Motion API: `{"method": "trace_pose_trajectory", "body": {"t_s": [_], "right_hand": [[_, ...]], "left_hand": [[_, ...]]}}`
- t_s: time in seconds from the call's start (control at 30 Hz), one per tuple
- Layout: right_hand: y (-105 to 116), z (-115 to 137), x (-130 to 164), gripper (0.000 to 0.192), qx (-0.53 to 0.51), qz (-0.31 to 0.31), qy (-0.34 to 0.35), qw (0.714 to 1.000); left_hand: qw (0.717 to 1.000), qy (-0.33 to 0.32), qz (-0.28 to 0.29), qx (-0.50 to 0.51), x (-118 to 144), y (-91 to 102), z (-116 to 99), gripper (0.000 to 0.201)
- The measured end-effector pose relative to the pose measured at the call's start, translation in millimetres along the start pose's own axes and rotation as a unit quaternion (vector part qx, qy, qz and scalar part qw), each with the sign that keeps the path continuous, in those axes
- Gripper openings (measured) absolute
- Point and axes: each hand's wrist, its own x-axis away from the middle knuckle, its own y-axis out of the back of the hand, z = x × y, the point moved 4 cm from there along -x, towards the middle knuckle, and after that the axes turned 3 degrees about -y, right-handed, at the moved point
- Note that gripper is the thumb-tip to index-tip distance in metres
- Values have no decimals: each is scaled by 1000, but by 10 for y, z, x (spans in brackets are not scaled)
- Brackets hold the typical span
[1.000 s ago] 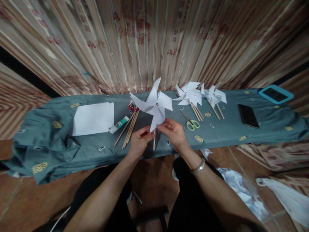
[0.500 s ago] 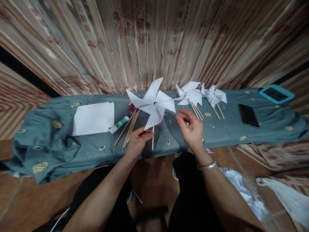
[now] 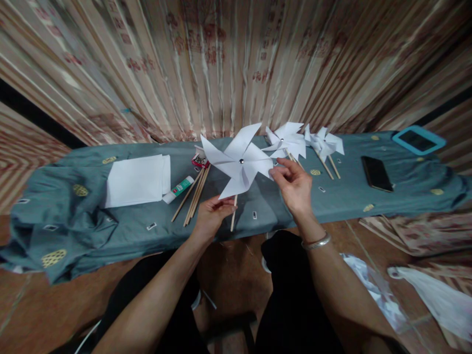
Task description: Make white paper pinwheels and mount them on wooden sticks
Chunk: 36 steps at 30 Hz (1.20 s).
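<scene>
Two hands on pinwheel (image 3: pixel 239 162), teal-clothed bench (image 3: pixel 332 201), striped curtain (image 3: pixel 228 64) behind

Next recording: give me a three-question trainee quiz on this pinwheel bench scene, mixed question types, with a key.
1. True or false: the left hand grips the wooden stick of the raised pinwheel.
2. What is the right hand touching? A) the scissors B) a blade tip of the raised pinwheel C) the black phone
3. Fill in: the glue stick lies between the white paper stack and the loose ______.

Key
1. True
2. B
3. wooden sticks
</scene>
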Motion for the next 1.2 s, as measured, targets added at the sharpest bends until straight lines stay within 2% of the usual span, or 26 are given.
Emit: {"method": "trace_pose_trajectory", "body": {"t_s": [0.2, 0.77, 1.0, 1.2], "right_hand": [[-58, 62, 95, 39, -14, 8, -31, 999], [-333, 40, 350, 36, -51, 91, -74, 992], [-483, 41, 455, 41, -118, 136, -120, 976], [-587, 98, 525, 45, -135, 162, -163, 964]], "left_hand": [[1000, -19, -11, 15, -19, 16, -14, 35], [999, -26, -33, 30, -37, 29, -29, 35], [999, -29, -34, 26, -21, 23, -51, 34], [998, -26, -30, 39, -22, 18, -41, 36]]}}
